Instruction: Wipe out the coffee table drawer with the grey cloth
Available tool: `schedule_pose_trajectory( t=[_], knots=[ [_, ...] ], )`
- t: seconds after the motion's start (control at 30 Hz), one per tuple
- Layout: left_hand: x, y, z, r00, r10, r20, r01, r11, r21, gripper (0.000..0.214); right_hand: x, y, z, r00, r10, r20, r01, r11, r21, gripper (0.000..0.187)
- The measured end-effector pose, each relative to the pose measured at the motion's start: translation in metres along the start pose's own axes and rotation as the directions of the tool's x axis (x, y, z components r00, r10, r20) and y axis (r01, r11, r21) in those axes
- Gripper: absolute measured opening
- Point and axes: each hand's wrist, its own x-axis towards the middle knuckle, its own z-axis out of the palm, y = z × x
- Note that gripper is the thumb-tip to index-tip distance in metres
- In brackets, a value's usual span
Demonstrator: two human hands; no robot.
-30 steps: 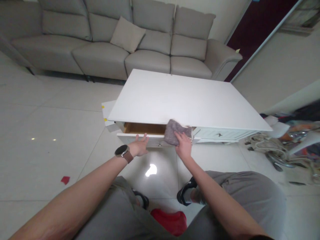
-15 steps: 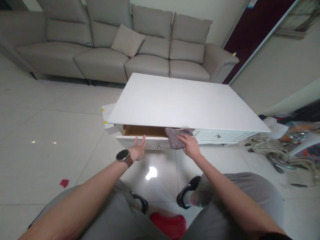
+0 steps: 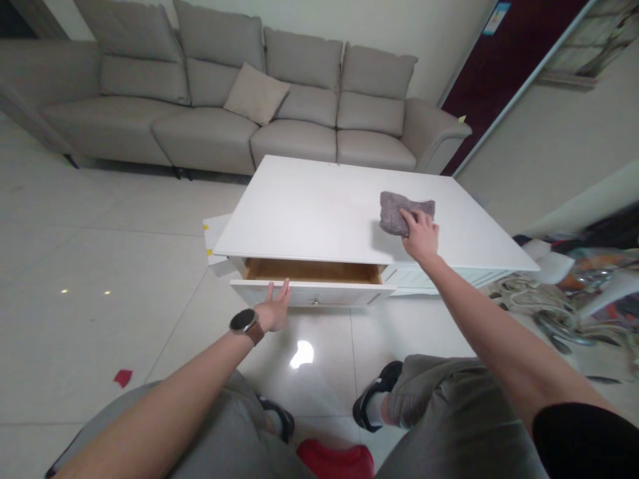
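Observation:
My right hand (image 3: pixel 422 237) grips a folded grey-brown cloth (image 3: pixel 394 214) over the right half of the white coffee table (image 3: pixel 304 206). A shadow lies below the cloth's left side; whether it touches the tabletop I cannot tell. Against the front of a pulled-out drawer (image 3: pixel 344 297) rests my left hand (image 3: pixel 273 310), its fingers extended and apart, with a watch (image 3: pixel 244 322) on the wrist. A small knob (image 3: pixel 315 301) sits at the middle of that drawer front. Bare wood shows inside the drawer.
A long grey sofa (image 3: pixel 210 126) with a beige cushion (image 3: pixel 257 93) stands behind the table. White panels with yellow marks (image 3: pixel 215 233) jut out at its left end. Bagged items and metal parts (image 3: pixel 564 299) crowd the right. Red objects (image 3: pixel 335 459) lie on the tiled floor.
My right hand has lifted the cloth from the drawer's right end up and rightward over the tabletop. My left hand stays at the drawer front.

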Motion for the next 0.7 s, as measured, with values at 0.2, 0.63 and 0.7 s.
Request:
schedule_pose_trajectory(
  t=[0.2,0.63,0.7],
  knots=[
    [0.002,-0.004,0.005,0.999,0.025,-0.037,-0.026,0.999,-0.029,0.097,-0.023,-0.020,0.063,0.935,0.050,0.350,-0.053,0.999,-0.001,0.066],
    [-0.004,-0.051,-0.048,0.876,-0.025,-0.481,-0.004,0.998,-0.060,0.080,-0.093,-0.045,0.055,0.853,-0.431,0.293,0.382,0.900,0.212,0.099],
    [0.001,-0.065,-0.048,0.817,-0.086,-0.570,0.075,0.996,-0.042,0.095,-0.098,-0.047,0.063,0.873,-0.397,0.284,0.356,0.916,0.186,0.108]
  ],
)
